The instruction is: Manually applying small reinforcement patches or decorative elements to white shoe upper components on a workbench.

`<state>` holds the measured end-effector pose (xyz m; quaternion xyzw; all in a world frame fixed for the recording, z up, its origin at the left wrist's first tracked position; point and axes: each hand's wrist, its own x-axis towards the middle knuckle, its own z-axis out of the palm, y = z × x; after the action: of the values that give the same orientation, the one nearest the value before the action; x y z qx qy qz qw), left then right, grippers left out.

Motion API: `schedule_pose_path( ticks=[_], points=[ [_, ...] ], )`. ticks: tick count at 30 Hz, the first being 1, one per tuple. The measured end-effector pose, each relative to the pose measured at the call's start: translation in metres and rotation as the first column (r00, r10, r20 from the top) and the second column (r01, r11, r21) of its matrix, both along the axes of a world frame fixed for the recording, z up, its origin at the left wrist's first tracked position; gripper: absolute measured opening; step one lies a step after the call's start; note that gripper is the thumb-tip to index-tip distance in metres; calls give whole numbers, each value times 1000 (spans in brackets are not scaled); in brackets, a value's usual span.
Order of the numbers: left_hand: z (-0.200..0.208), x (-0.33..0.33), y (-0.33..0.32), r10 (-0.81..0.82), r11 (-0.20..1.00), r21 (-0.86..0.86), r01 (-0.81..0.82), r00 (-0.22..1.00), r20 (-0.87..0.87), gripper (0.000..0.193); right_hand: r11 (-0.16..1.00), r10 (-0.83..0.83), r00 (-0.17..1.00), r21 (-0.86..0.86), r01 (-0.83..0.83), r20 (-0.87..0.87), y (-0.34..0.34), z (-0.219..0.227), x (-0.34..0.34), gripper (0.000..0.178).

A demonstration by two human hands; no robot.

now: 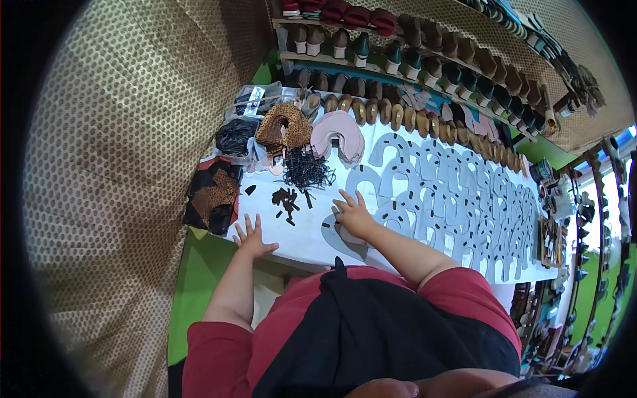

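My left hand (250, 240) rests at the front edge of the white-covered table (262, 215), its fingers spread with nothing in them. My right hand (355, 216) is over the table with fingers apart, beside a grey curved shoe piece (336, 233) that it partly hides. Between and beyond the hands lies a small heap of short black strips (286, 199). Behind that is a tangled pile of thin black strips (306, 168). To the right, rows of grey arch-shaped pieces (396, 176) cover the table, many bearing a small black tab.
Stacked pink arch pieces (338, 134) and leopard-print pieces (284, 124) sit at the back, near black plastic bags (236, 137). Leopard-print material (215, 196) lies at the left corner. Brown shoe forms (397, 117) line the far edge, below shelves of heeled shoes (393, 56). A patterned curtain (126, 166) hangs left.
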<state>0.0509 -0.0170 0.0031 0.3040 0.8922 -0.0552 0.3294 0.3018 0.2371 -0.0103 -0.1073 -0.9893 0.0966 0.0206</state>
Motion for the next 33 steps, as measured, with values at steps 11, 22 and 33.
schedule_pose_path(
  ticks=[11, 22, 33],
  points=[
    [-2, 3, -4, 10, 997, 75, -9, 1000, -19, 134, 1000, -26, 996, 6, 27, -90, -10, -32, 55, 43],
    [2, 20, -2, 13, 980, 199, 13, 992, -128, 117, 991, -62, 998, -119, 58, -30, -5, -19, 56, 45],
    [-4, 101, 72, -444, 758, 412, 505, 863, -240, 65, 991, -80, 996, -104, 83, 31, -6, -17, 46, 43]
  ],
)
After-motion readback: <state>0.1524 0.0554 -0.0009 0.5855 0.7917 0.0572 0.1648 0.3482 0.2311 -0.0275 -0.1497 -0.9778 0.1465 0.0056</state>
